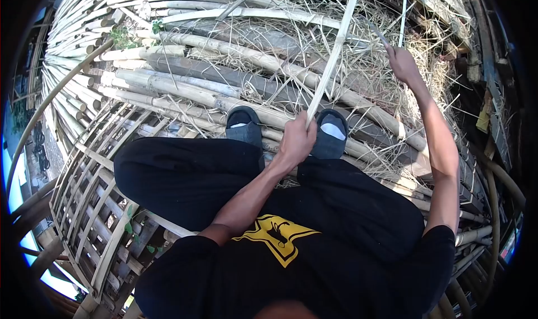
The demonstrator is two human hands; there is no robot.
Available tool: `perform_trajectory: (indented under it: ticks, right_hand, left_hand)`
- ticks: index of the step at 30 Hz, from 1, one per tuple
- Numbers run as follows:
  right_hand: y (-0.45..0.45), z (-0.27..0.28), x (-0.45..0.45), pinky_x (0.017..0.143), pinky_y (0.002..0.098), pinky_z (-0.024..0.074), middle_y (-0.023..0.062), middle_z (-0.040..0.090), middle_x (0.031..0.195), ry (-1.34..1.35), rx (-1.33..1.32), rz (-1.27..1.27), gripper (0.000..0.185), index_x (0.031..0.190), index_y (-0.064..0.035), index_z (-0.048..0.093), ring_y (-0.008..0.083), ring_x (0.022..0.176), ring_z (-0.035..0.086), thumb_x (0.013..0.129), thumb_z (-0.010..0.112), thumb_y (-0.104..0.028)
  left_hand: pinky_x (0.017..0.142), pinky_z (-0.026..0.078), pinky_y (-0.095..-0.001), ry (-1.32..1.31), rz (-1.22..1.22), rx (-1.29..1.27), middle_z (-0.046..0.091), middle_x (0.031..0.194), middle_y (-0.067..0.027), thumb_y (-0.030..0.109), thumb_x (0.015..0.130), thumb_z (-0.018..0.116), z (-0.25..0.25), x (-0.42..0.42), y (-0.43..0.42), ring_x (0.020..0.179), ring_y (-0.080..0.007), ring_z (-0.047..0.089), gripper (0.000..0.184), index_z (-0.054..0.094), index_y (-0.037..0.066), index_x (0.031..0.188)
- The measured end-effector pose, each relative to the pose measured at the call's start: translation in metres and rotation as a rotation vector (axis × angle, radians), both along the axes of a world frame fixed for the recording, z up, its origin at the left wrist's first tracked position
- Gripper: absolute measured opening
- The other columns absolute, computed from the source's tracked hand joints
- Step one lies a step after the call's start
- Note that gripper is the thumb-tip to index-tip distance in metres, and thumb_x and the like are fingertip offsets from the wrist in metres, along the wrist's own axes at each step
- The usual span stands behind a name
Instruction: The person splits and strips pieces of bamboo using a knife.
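My left hand (296, 141) is closed round the lower end of a long pale bamboo strip (334, 58), which points up and away between my feet. My right hand (401, 63) is raised to the right of the strip, its fingers wrapped round the handle end of a thin dark blade (380, 35). The blade points up and left, apart from the strip. Below both hands lie bamboo shavings (358, 72) scattered over the poles.
Bamboo poles (246, 53) run across the ground under my sandals (243, 129). A woven bamboo lattice (103, 207) stands at the left, beside a curved pole (53, 95). Dark timber planks (487, 44) are at the upper right.
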State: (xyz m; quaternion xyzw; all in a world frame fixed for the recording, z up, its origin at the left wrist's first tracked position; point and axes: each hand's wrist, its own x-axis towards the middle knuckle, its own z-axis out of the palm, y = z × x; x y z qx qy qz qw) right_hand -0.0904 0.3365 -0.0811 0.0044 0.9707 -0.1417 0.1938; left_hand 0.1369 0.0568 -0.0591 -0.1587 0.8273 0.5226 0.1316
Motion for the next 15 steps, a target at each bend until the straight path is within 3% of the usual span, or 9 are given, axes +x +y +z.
perform_trajectory:
  ticks: [2,4,6,8,9,10,12,13,15]
  right_hand:
    - [0.054,0.031,-0.02,0.061,0.0446,0.0449,0.0204,0.063,0.069,0.331,0.04,0.027,0.06,0.089,-0.0006,0.063,0.0325,0.062,0.06,0.097,0.035,-0.053]
    - [0.05,0.072,-0.011,0.056,0.0397,0.0413,0.0126,0.057,0.06,0.46,-0.082,-0.115,0.059,0.084,0.0002,0.061,0.0259,0.055,0.054,0.098,0.037,-0.052]
    - [0.047,0.066,-0.001,0.052,0.0337,0.0354,0.0032,0.047,0.055,0.525,-0.296,-0.2,0.056,0.076,-0.0009,0.057,0.0168,0.051,0.043,0.099,0.038,-0.048]
    - [0.011,0.06,0.023,0.049,0.0265,0.0269,-0.0034,0.034,0.056,0.324,-0.528,-0.309,0.048,0.07,-0.006,0.044,0.0072,0.052,0.034,0.101,0.038,-0.042]
    - [-0.01,0.054,0.039,0.05,0.0267,0.0278,-0.0034,0.036,0.059,0.328,-0.513,-0.127,0.047,0.072,-0.0053,0.045,0.0073,0.054,0.033,0.101,0.039,-0.042]
    - [-0.033,0.053,0.053,0.051,0.0304,0.0296,0.0011,0.038,0.059,0.214,-0.486,0.005,0.046,0.076,-0.0028,0.047,0.0111,0.054,0.036,0.1,0.04,-0.041]
    - [-0.074,0.058,0.079,0.056,0.042,0.0352,0.0182,0.046,0.063,-0.047,-0.375,0.308,0.04,0.085,0.0003,0.047,0.0325,0.057,0.045,0.099,0.042,-0.036]
    - [-0.087,0.048,0.092,0.059,0.0453,0.0383,0.021,0.051,0.066,-0.028,-0.414,0.424,0.037,0.088,-0.0004,0.048,0.04,0.062,0.048,0.099,0.042,-0.035]
    - [-0.104,0.044,0.113,0.061,0.0489,0.0412,0.0217,0.053,0.066,-0.142,-0.413,0.545,0.032,0.09,-0.0021,0.051,0.0428,0.065,0.053,0.099,0.042,-0.032]
  left_hand:
    - [0.046,0.04,-0.0379,0.151,-0.067,0.001,0.053,0.056,-0.0181,0.015,0.092,0.052,0.001,0.005,-0.002,0.046,-0.027,0.055,0.021,0.052,-0.005,0.084]
    - [0.046,0.039,-0.0361,0.151,-0.039,0.05,0.052,0.055,-0.0149,0.018,0.094,0.053,0.006,-0.007,-0.003,0.045,-0.0207,0.051,0.024,0.052,-0.004,0.084]
    - [0.045,0.037,-0.0329,0.064,0.008,0.136,0.049,0.053,-0.0084,0.023,0.096,0.053,0.017,-0.018,-0.001,0.046,-0.0141,0.046,0.029,0.052,-0.003,0.083]
    - [0.045,0.034,-0.0288,0.058,0.033,0.151,0.046,0.054,-0.0022,0.028,0.099,0.05,-0.009,-0.014,-0.001,0.048,-0.0088,0.039,0.034,0.052,-0.001,0.08]
    - [0.043,0.032,-0.0266,0.063,0.045,0.209,0.045,0.055,-0.0005,0.028,0.1,0.048,-0.017,-0.012,-0.002,0.046,-0.0071,0.038,0.033,0.052,0.001,0.08]
    - [0.042,0.03,-0.0244,0.073,0.063,0.265,0.044,0.056,0.0012,0.027,0.101,0.046,-0.02,-0.013,-0.002,0.045,-0.0055,0.037,0.032,0.051,0.003,0.081]
    - [0.04,0.027,-0.0227,0.021,0.082,0.372,0.042,0.056,0.0029,0.027,0.101,0.044,-0.021,-0.017,-0.003,0.044,-0.0039,0.034,0.03,0.051,0.004,0.083]
    - [0.038,0.025,-0.0211,-0.044,0.094,0.486,0.039,0.056,0.0045,0.027,0.102,0.043,-0.021,-0.016,-0.002,0.043,-0.0024,0.032,0.028,0.05,0.006,0.085]
    - [0.037,0.023,-0.0206,-0.073,0.111,0.615,0.036,0.056,0.0056,0.028,0.102,0.043,-0.019,-0.017,-0.005,0.042,-0.002,0.03,0.027,0.049,0.006,0.087]
